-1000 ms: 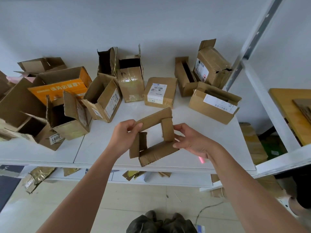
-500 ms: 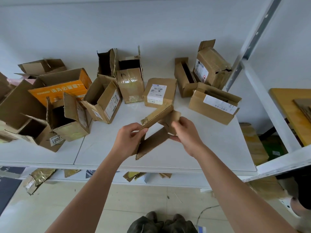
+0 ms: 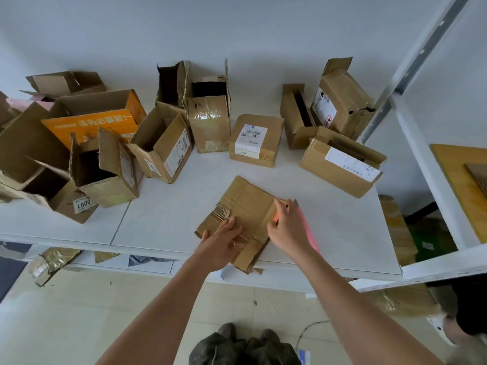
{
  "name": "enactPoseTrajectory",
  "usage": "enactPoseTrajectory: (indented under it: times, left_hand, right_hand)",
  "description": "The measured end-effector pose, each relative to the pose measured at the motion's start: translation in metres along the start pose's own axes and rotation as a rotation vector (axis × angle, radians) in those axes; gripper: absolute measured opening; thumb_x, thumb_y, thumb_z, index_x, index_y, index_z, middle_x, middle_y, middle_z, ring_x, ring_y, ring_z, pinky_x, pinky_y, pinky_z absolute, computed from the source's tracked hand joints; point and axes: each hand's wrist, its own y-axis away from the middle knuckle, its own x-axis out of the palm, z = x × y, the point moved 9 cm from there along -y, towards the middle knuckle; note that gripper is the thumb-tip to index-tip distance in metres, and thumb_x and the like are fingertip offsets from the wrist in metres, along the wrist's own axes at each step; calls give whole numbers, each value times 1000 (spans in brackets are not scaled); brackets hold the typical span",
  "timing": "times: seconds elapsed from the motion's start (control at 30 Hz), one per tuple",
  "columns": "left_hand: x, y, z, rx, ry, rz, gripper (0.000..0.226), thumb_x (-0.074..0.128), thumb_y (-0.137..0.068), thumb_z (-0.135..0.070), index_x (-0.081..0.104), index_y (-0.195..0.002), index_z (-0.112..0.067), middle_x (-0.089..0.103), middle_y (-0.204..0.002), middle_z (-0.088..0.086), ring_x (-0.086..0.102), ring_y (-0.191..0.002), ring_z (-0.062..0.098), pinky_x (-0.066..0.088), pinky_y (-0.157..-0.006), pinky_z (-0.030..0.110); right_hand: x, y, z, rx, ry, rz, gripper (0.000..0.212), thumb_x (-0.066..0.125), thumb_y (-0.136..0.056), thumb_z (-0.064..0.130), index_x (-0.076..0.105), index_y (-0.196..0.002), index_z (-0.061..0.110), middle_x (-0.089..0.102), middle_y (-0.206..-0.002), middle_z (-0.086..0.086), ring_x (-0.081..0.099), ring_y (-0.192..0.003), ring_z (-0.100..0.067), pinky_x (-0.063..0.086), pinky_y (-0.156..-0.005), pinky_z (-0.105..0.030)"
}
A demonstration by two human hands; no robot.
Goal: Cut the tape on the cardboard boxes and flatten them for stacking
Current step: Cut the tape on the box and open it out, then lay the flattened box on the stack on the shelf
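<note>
Cardboard, flattened box (image 3: 247, 214), flat at the table (image 3: 163, 219) front edge, near corner overhanging. Left hand (image 3: 224, 243) pressing on it, fingers straight; right hand (image 3: 287, 230) curled round a pink cutter (image 3: 307, 227) beside its right edge. Opened boxes (image 3: 163, 146) along the rear edge.

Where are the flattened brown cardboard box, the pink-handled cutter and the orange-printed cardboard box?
flattened brown cardboard box (image 3: 247, 206), head view, centre of its top panel
pink-handled cutter (image 3: 307, 225), head view, pink handle beside the right hand
orange-printed cardboard box (image 3: 89, 126), head view, orange front face
</note>
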Motion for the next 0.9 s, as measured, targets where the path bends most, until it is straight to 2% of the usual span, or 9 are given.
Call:
enactPoseTrajectory:
  times: [0.07,0.13,0.23,0.33,0.47,0.6,0.67,0.8,0.9]
  left_hand:
    - [0,-4,3,-1,-5,-44,64,49,-99,-47,22,-155,-32,-5,-164,-13,-7,-149,3,-5,-120,45]
    - [0,-5,5,8,-4,-71,66,54,-97,-45,23,-154,-33,-3,-164,-14,-7,-149,2,-5,-120,44]
    - [-5,-6,7,44,4,-103,68,59,-95,-40,24,-153,-36,-2,-163,-17,-6,-149,1,-5,-120,43]
    - [-9,-4,11,130,-20,-57,83,70,-86,-42,22,-154,-34,-3,-162,-16,-7,-150,3,-3,-121,45]
    - [-8,2,16,217,-56,20,108,85,-70,-36,19,-155,-29,-8,-162,-11,-11,-149,7,-7,-120,42]
    - [-6,3,15,212,-93,-57,100,81,-76,-28,20,-155,-30,-6,-162,-12,-16,-144,1,-6,-120,39]
    - [-9,6,13,214,-75,-73,91,77,-81,-31,23,-154,-30,-3,-163,-10,-12,-147,4,-7,-119,37]
    - [-5,14,8,216,-263,-95,78,60,-93,-41,16,-156,-30,-6,-164,-7,-7,-151,10,-4,-120,36]
    - [-8,32,8,221,-369,-209,56,46,-102,-36,26,-154,-29,10,-164,-7,9,-151,13,11,-121,31]
  right_hand:
    - [13,-2,8,-100,309,-11,67,41,-101,41,10,-157,22,-10,-164,-17,-10,-150,-36,-1,-121,-48]
    - [26,-7,16,-187,452,1,68,31,-102,51,2,-157,25,-24,-162,-9,-24,-147,-34,-10,-118,-51]
    - [57,-16,19,-268,434,170,68,21,-102,56,-6,-157,27,-29,-160,-2,-27,-147,-26,-13,-118,-50]
    - [83,-23,4,-197,418,342,71,16,-101,59,-17,-154,28,-33,-158,1,-28,-147,-21,-14,-119,-48]
    - [91,-28,-2,-167,394,408,72,16,-100,60,-23,-152,29,-41,-154,4,-34,-144,-20,-19,-116,-48]
    - [93,-28,-2,-155,381,477,73,18,-100,59,-25,-151,30,-44,-152,5,-36,-143,-20,-19,-115,-48]
    - [88,-28,1,-156,360,518,70,24,-103,51,-22,-152,32,-41,-153,7,-34,-144,-18,-15,-117,-47]
    - [56,-24,4,-192,169,628,75,37,-96,2,9,-157,34,-16,-162,17,-14,-149,-7,-1,-123,-41]
    - [36,-21,3,-224,218,622,88,38,-86,-11,20,-154,42,-4,-160,27,-2,-148,1,1,-122,-53]
